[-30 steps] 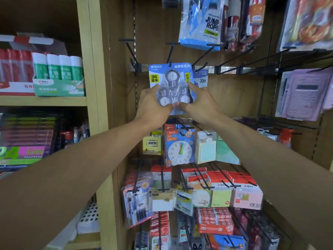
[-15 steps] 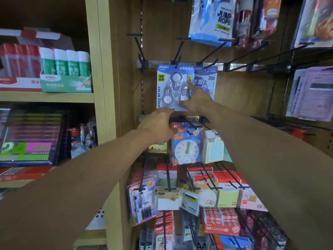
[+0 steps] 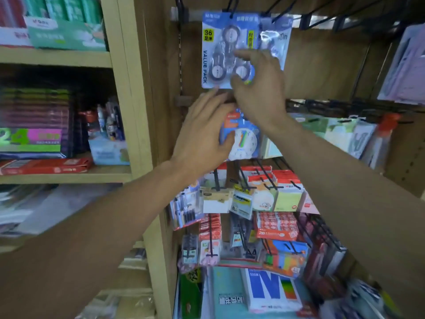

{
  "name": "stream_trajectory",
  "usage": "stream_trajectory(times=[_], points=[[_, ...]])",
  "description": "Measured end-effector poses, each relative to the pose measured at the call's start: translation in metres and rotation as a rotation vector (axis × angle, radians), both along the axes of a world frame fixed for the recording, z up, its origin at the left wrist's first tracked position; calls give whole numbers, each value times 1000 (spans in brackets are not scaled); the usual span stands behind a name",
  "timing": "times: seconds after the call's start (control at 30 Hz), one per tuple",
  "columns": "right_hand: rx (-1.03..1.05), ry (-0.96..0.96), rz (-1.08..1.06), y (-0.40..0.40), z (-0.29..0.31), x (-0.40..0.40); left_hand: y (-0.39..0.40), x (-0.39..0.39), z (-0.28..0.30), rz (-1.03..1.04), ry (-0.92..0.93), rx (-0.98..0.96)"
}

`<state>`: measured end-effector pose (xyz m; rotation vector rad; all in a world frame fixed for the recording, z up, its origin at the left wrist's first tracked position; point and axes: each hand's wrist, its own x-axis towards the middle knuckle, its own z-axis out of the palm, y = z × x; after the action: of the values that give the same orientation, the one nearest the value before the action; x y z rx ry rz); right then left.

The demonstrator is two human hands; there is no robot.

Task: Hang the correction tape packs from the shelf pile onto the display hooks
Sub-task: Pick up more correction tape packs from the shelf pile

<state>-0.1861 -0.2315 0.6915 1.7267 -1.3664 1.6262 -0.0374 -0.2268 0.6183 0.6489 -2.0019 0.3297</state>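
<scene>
1. The correction tape pack (image 3: pixel 217 51) hangs on a display hook (image 3: pixel 232 6), left of a second pack (image 3: pixel 276 38).
2. The right hand (image 3: pixel 257 88) lies before the pack's lower right.
3. The left hand (image 3: pixel 202 134) is below the pack, before a clock toy (image 3: pixel 246 141).

Dim, warm indoor light; motion blur smears the left shelves (image 3: pixel 57 58) and lower corners. Glare glints on a far plastic pack (image 3: pixel 273 40); wide-angle edges bend.

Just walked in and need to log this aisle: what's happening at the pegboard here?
A person is stocking the display. A blue correction tape pack hangs from a hook at the top of the board. The right hand is in front of its lower right corner, fingers loose, apparently touching or letting go. The left hand is open just below the pack, in front of a toy clock pack, holding nothing.
</scene>
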Motion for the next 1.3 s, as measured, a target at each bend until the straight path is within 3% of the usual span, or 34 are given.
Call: stream_trajectory(times=[0.07,0.17,0.47,0.6,0.73,0.83,0.97,1.17,1.3], points=[[-87,-23,141,25,-39,12,15,1,-39,-48,97,-35],[-42,-91,261,67,-110,27,35,7,-106,-103,229,50],[616,-308,283,126,-360,46,104,41,-320,-18,365,682],[974,-422,220,155,-451,50,143,65,-410,91,329,988],[1515,-391,244,183,-537,59,187,93,-486,281,172,1365],[1765,-469,240,209,-589,70,215,113,-519,450,-17,1597],[2022,-551,196,230,-650,80,242,129,-547,500,-179,1816],[2092,-821,63,233,-712,102,244,138,-601,439,-264,1904],[1920,-419,159,209,-725,136,225,148,-645,486,-160,1944]])
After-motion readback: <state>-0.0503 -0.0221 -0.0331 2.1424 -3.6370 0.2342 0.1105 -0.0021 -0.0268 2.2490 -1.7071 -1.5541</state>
